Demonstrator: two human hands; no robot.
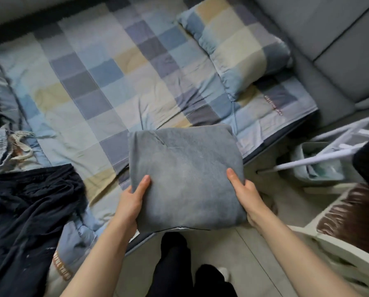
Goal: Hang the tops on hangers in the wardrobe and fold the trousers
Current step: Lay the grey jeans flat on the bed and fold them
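Observation:
A pair of grey-blue trousers point(185, 176), folded into a thick square, is lifted above the bed's near corner. My left hand point(131, 202) grips its left edge, thumb on top. My right hand point(247, 196) grips the right edge the same way. Dark navy trousers point(27, 217) lie crumpled on the bed at the lower left. A light blue garment with a cream drawstring point(6, 150) lies bunched at the left edge.
The bed has a checked blue, beige and grey cover point(106, 78) and a matching pillow point(239, 46) at the upper right. A grey padded headboard point(338, 37) runs along the right. A white rack point(338, 151) and a bin stand on the floor at the right.

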